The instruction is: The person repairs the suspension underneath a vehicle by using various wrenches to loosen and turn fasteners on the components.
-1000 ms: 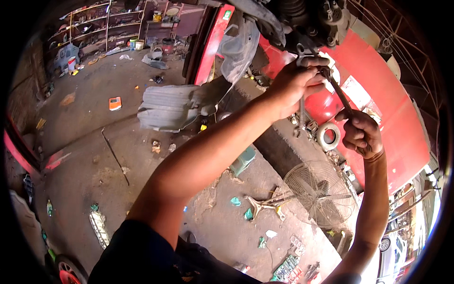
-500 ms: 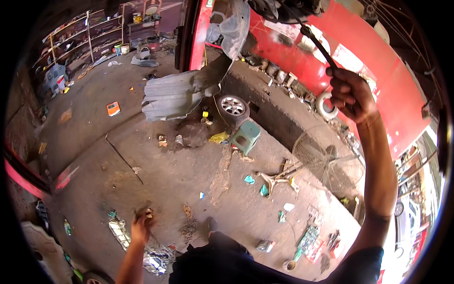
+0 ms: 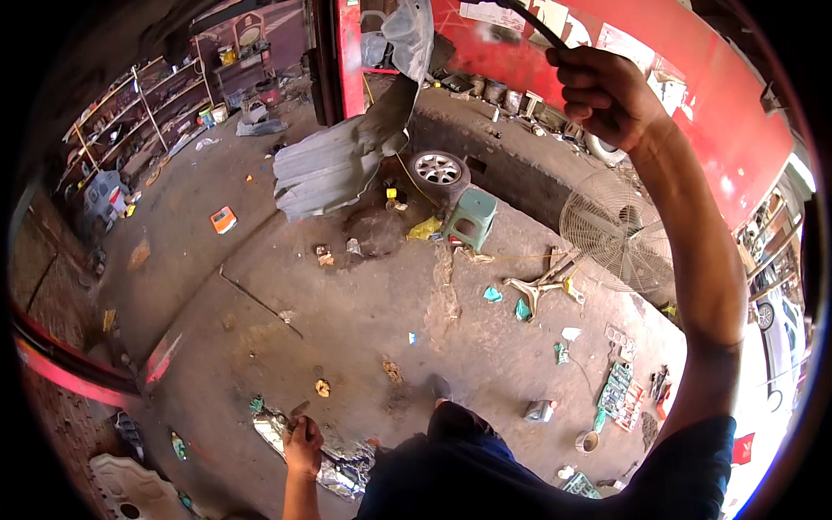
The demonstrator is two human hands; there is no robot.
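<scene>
High at the right, my right hand point(image 3: 611, 95) is closed round the handle of a long dark bar-like tool point(image 3: 539, 24). The tool's far end runs out of the top of the picture, so what it touches is hidden. Low down near my body, my left hand point(image 3: 303, 446) has its fingers curled, with a small dark flat piece point(image 3: 300, 407) sticking up from them; its kind cannot be made out. Below that hand a shiny silver part point(image 3: 351, 468) lies on the floor.
A green plastic stool point(image 3: 472, 217), an alloy wheel point(image 3: 438, 172) and a caged fan point(image 3: 617, 230) stand ahead beside a long pit point(image 3: 520, 178). Bent grey sheet point(image 3: 329, 169) hangs near a red post point(image 3: 352, 69). A thin rod point(image 3: 260, 300) and a socket set point(image 3: 617, 390) lie on the floor.
The view has shifted, and the dark assembly overhead has left the picture. My right hand keeps hold of the bar-like tool. My left hand, blurred earlier, now shows a small dark piece.
</scene>
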